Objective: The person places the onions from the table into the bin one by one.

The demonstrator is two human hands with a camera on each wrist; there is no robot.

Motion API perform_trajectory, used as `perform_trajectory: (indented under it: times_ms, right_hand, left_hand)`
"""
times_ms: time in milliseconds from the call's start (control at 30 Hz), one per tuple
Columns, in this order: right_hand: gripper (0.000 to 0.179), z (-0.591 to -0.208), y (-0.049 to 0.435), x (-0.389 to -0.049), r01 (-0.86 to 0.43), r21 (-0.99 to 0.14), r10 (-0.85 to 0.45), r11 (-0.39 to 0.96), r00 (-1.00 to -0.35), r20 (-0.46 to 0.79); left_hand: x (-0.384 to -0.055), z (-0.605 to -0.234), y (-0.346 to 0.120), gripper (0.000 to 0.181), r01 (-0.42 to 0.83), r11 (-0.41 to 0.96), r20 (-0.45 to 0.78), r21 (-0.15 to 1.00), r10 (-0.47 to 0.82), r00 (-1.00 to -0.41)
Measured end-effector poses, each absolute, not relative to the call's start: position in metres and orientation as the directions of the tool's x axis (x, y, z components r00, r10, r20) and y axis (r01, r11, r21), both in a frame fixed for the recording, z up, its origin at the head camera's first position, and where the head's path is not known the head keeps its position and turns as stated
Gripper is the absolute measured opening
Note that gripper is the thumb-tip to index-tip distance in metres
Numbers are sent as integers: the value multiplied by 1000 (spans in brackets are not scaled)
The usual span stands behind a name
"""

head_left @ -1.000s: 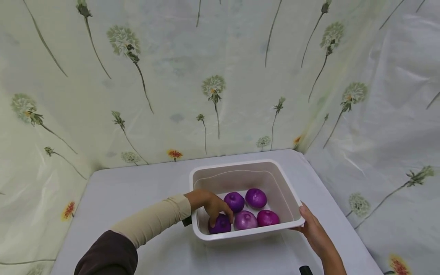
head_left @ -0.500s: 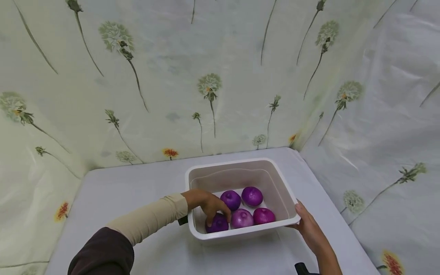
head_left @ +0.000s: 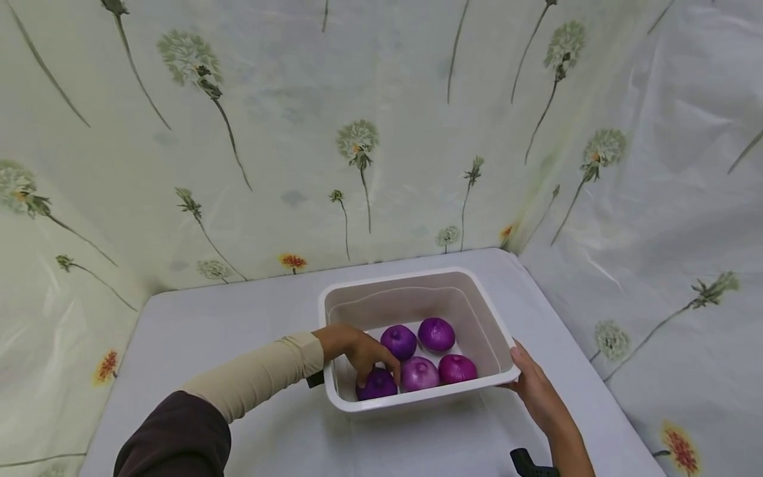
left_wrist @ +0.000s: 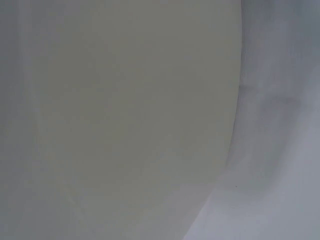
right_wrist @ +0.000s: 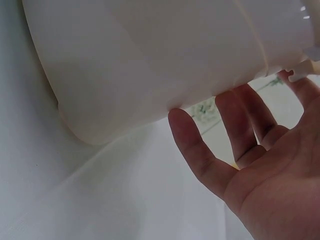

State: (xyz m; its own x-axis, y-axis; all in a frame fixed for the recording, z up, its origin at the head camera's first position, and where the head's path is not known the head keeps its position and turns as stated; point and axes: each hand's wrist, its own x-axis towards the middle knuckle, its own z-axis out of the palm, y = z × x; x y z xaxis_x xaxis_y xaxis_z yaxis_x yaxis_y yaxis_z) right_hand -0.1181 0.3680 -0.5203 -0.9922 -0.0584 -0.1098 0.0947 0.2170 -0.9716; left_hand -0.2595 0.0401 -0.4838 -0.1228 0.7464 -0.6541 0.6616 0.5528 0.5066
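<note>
A white plastic tub (head_left: 411,279) holds several red onions. My left hand (head_left: 361,352) reaches over the tub's left side, fingers bent down around a dark purple onion (head_left: 377,385) in the near left corner. Beside it sit a paler onion (head_left: 420,374) and a pinkish one (head_left: 457,369); behind them lie two more purple onions (head_left: 399,342). My right hand (head_left: 538,387) grips the right rim, thumb on top. From the right wrist, its fingers (right_wrist: 187,132) press the outer wall from below. The left wrist view has only the tub's outer wall (left_wrist: 135,110), without the hand.
The tub stands on a table under a white cloth (head_left: 256,305). Plastic sheeting printed with dandelions (head_left: 268,132) hangs behind the table and along both sides. A black wrist device (head_left: 527,462) shows beside the right forearm.
The head view has shifted slightly, so the whole scene sits a little further left. Both hands keep their places on the onion and the tub.
</note>
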Motion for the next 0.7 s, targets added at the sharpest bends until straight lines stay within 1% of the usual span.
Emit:
perform_trajectory:
  times_ms: [133, 267, 367, 433, 567, 700]
  right_hand:
    - [61, -520, 366, -117, 95, -969, -51, 227, -993, -109]
    - [61, -520, 364, -117, 91, -968, -45, 234, -994, -104]
    - [61, -519, 364, -118, 82, -970, -49, 231, -994, -95]
    - [60, -519, 364, -120, 78, -969, -49, 234, -995, -92]
    - [60, -518, 365, -120, 95, -965, -51, 245, -993, -111]
    - [59, -517, 368, -120, 105, -963, -58, 249, -991, -123]
  left_hand:
    - [-259, -482, 39, 69, 638, 546, -654, 542, 751, -87]
    - [-259, -480, 38, 68, 622, 556, -654, 551, 751, -92]
    - [-260, -479, 37, 65, 627, 552, -630, 550, 767, -122]
    - [-261, -479, 38, 61, 645, 532, -589, 549, 794, -153]
    - [-263, -479, 40, 53, 682, 461, -440, 569, 870, -222]
    - [-264, -475, 40, 47, 702, 390, -296, 596, 919, -260]
